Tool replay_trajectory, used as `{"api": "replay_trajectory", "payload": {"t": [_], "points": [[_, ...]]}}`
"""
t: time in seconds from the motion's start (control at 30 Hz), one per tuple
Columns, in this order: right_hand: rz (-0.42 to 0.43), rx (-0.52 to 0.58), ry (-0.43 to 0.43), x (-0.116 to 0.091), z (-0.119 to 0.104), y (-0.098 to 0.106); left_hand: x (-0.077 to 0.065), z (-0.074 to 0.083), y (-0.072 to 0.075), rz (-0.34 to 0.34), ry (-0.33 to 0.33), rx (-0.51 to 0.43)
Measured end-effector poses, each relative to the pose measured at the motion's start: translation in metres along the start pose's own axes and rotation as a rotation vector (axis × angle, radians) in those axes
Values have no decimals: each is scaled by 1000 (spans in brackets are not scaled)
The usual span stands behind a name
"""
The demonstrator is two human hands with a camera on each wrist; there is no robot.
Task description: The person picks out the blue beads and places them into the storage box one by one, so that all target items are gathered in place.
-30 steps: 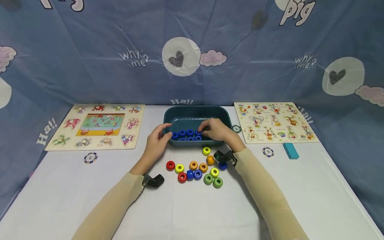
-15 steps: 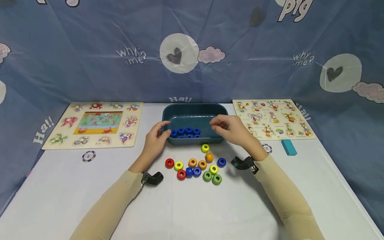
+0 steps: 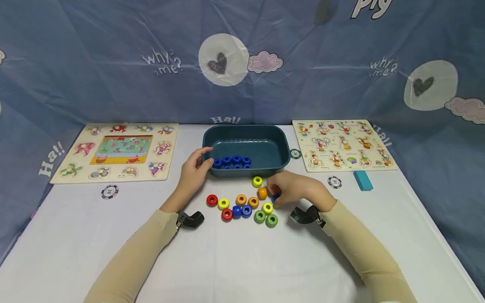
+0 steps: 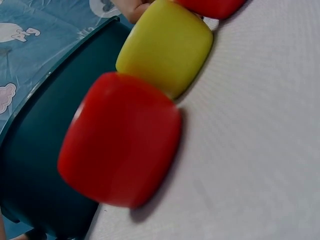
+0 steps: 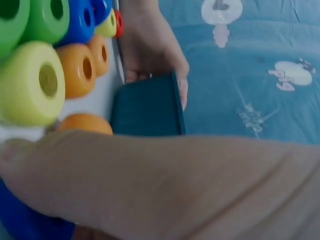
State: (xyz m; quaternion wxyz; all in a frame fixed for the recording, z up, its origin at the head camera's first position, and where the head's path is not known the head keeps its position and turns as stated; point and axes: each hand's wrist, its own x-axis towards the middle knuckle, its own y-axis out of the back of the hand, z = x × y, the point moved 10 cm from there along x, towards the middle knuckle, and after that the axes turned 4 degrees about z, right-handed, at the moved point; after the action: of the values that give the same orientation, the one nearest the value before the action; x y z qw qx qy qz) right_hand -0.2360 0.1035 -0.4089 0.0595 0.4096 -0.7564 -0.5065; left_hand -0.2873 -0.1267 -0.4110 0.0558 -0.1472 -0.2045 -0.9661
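A person's left hand [image 3: 193, 170] is holding the dark teal tray [image 3: 261, 172] at its left end, on the white desk [image 3: 235, 261]. Inside, two rows of blue beads [image 3: 237, 162] are sitting along the near wall, toward the left. The right hand [image 3: 291, 188] is pinching a single blue bead [image 3: 275, 198] in its grip, just right of an orange bead [image 3: 262, 194]. Loose red, yellow, orange, blue and green beads are lying nearer than the tray. A picture board [image 3: 121, 150] is lying to the left; a second board [image 3: 342, 146] is lying to the right, with a teal block [image 3: 363, 181] resting by its near edge. Behind everything, a blue printed cloth [image 3: 314, 92] is hanging.
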Motion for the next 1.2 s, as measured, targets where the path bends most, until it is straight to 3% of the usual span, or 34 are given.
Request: {"api": "replay_trajectory", "payload": {"t": [0.13, 0.23, 0.37, 0.5, 0.6, 0.7, 0.83, 1.03, 1.2], "points": [[16, -18, 40, 1, -10, 3, -2, -2, 1, 6, -3, 1], [89, 17, 83, -7, -20, 25, -5, -4, 1, 4, 8, 4], [293, 108, 112, -13, -28, 73, -7, -6, -1, -9, 9, 4], [507, 174, 92, 5, -19, 101, -6, -5, -1, -2, -12, -6], [536, 135, 41, 31, -5, 90, -6, -5, 0, 4, 3, -3], [481, 65, -33, 51, 9, 72, -6, -5, -1, -3, 18, -1], [416, 59, -99, 61, 20, 60, -3, -4, -1, -4, 16, -12], [397, 71, -78, 61, 19, 60, -1, -5, -2, -17, 25, -15], [534, 61, 23, 52, 6, 71, 0, -4, -1, -11, 18, -8]]}}
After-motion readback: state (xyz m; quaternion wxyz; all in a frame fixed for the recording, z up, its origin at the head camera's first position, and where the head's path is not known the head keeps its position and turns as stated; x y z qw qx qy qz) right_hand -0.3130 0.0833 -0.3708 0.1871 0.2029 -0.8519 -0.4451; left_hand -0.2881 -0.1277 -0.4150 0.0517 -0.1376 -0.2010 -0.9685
